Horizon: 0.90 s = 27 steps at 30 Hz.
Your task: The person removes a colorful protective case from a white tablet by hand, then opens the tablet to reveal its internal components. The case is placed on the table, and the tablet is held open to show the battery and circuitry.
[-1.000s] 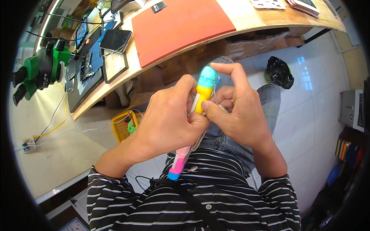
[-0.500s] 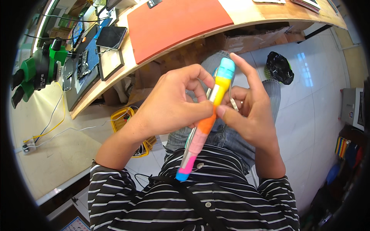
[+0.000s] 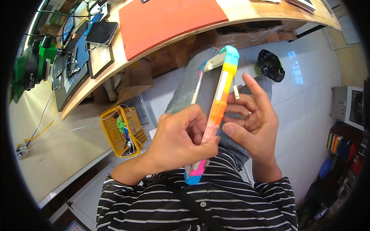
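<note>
A rainbow-coloured protective case [image 3: 218,109], shaped like an open rectangular frame for a tablet, is tilted edge-on over my lap. Its long edge runs from turquoise at the top through yellow, orange and pink to blue at the bottom. My left hand [image 3: 181,136] pinches the pink stretch between thumb and curled fingers. A pale piece like a kickstand [image 3: 236,92] sticks out on the right side of the case. Close to that piece is my right hand [image 3: 250,119], its index finger raised, thumb apart and other fingers loosely bent, holding nothing.
An orange-red mat [image 3: 169,25] covers part of the wooden bench ahead. On the left are a black phone-like device [image 3: 102,33], a green-and-black microscope [image 3: 32,71] and cables. A yellow basket [image 3: 133,133] stands below; a black-bagged bin [image 3: 271,65] is on the floor at right.
The case has turned so its open frame shows, and it sits slightly lower. My left hand has slid down to the pink part. My right hand has come off the edge, its fingers spreading.
</note>
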Each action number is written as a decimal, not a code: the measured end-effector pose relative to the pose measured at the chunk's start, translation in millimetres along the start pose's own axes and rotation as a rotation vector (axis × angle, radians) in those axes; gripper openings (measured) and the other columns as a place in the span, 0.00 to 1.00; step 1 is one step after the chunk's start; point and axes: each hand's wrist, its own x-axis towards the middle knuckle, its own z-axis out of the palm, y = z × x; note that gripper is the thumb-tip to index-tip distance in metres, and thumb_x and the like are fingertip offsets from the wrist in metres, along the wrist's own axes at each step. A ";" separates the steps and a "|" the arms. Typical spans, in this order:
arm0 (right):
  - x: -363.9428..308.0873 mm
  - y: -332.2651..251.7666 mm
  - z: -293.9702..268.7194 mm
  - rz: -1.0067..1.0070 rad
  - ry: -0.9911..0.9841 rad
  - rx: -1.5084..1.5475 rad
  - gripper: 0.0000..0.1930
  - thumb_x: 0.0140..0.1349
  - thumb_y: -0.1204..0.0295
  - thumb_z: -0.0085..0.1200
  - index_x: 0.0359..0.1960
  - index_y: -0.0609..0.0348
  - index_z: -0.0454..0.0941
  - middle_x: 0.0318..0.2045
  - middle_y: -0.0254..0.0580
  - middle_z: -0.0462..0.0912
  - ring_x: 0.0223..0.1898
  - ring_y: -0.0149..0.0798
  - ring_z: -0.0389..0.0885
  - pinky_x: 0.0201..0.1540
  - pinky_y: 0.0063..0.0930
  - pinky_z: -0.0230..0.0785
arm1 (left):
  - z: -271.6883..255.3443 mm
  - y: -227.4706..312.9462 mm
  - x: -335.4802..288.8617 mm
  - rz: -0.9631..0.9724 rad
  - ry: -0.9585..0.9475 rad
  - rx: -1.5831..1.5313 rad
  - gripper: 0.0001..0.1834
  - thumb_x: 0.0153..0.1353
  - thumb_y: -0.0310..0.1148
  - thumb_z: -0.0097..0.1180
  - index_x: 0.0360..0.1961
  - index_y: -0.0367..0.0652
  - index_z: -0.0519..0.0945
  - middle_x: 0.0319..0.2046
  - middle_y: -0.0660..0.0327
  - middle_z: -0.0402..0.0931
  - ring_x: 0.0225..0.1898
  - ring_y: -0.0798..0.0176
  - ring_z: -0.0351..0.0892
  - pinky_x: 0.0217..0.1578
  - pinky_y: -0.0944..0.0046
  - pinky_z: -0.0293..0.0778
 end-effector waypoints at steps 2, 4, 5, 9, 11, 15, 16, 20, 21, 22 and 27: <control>-7.4 1.8 -7.0 0.027 0.025 -0.077 0.37 0.61 0.77 0.70 0.70 0.67 0.63 0.42 0.45 0.85 0.39 0.29 0.85 0.39 0.20 0.79 | 4.3 2.1 7.9 0.034 0.006 -0.028 0.16 0.52 0.24 0.74 0.32 0.40 0.75 0.22 0.72 0.77 0.23 0.85 0.70 0.22 0.79 0.63; -14.3 4.7 -24.2 0.109 0.007 -0.181 0.28 0.62 0.73 0.71 0.61 0.68 0.73 0.42 0.45 0.86 0.36 0.27 0.86 0.36 0.18 0.77 | 7.6 2.3 14.4 0.024 -0.015 -0.040 0.16 0.51 0.25 0.75 0.31 0.40 0.75 0.22 0.72 0.76 0.23 0.85 0.69 0.23 0.79 0.63; -15.7 3.7 -24.8 0.164 -0.009 -0.086 0.18 0.62 0.68 0.73 0.45 0.67 0.81 0.34 0.40 0.87 0.29 0.22 0.84 0.31 0.15 0.73 | 10.4 2.0 17.1 0.044 -0.032 -0.045 0.16 0.51 0.27 0.75 0.30 0.40 0.75 0.20 0.70 0.77 0.22 0.83 0.71 0.22 0.77 0.65; -15.6 3.9 -23.0 0.188 -0.049 -0.304 0.16 0.62 0.64 0.73 0.30 0.66 0.84 0.17 0.32 0.82 0.20 0.19 0.79 0.24 0.16 0.69 | 27.8 -3.5 23.2 0.108 -0.092 0.026 0.17 0.50 0.31 0.74 0.29 0.41 0.74 0.15 0.65 0.76 0.18 0.77 0.75 0.21 0.70 0.71; -10.7 0.0 -29.1 0.252 -0.074 -0.368 0.16 0.63 0.64 0.72 0.30 0.67 0.84 0.17 0.34 0.83 0.20 0.20 0.80 0.22 0.16 0.69 | 32.3 -8.2 22.5 0.162 -0.106 0.106 0.19 0.49 0.33 0.78 0.29 0.42 0.74 0.14 0.65 0.74 0.17 0.73 0.76 0.21 0.70 0.72; -8.8 -8.5 -36.7 0.377 -0.150 -0.383 0.15 0.65 0.65 0.69 0.31 0.69 0.84 0.17 0.37 0.84 0.19 0.23 0.82 0.20 0.18 0.71 | 21.3 -19.1 27.4 0.244 -0.225 0.135 0.20 0.50 0.34 0.81 0.35 0.41 0.79 0.22 0.65 0.79 0.24 0.71 0.79 0.28 0.69 0.74; -9.1 -9.0 -37.6 0.391 -0.167 -0.382 0.15 0.66 0.66 0.68 0.32 0.69 0.84 0.18 0.38 0.85 0.19 0.23 0.82 0.21 0.18 0.71 | 18.3 -23.3 28.8 0.304 -0.202 0.173 0.20 0.50 0.34 0.81 0.36 0.40 0.81 0.26 0.65 0.80 0.28 0.72 0.79 0.30 0.70 0.74; -7.8 -10.0 -41.6 0.439 -0.208 -0.336 0.14 0.69 0.68 0.64 0.34 0.71 0.84 0.22 0.40 0.87 0.21 0.25 0.85 0.22 0.19 0.75 | 4.0 -60.7 48.1 0.646 0.147 0.442 0.26 0.52 0.38 0.79 0.47 0.38 0.81 0.42 0.54 0.83 0.44 0.63 0.84 0.39 0.63 0.79; -6.8 -10.4 -43.0 0.451 -0.214 -0.316 0.13 0.70 0.69 0.63 0.35 0.72 0.83 0.22 0.41 0.87 0.22 0.26 0.85 0.23 0.20 0.76 | 0.4 -71.4 52.8 0.542 0.242 0.426 0.26 0.54 0.40 0.78 0.49 0.37 0.81 0.45 0.52 0.83 0.46 0.62 0.83 0.41 0.63 0.80; -7.4 -9.8 -44.7 0.455 -0.211 -0.297 0.13 0.70 0.70 0.62 0.36 0.72 0.83 0.23 0.41 0.88 0.23 0.27 0.85 0.23 0.20 0.77 | -3.0 -80.6 56.4 0.438 0.337 0.412 0.27 0.57 0.41 0.76 0.51 0.36 0.80 0.48 0.50 0.83 0.48 0.61 0.83 0.43 0.62 0.80; -12.1 2.6 -57.5 0.452 -0.223 -0.184 0.12 0.71 0.73 0.60 0.37 0.74 0.82 0.25 0.44 0.88 0.25 0.31 0.88 0.26 0.22 0.82 | -17.5 -112.0 72.2 0.034 0.347 0.037 0.33 0.67 0.45 0.67 0.60 0.26 0.76 0.53 0.42 0.82 0.51 0.61 0.83 0.52 0.62 0.78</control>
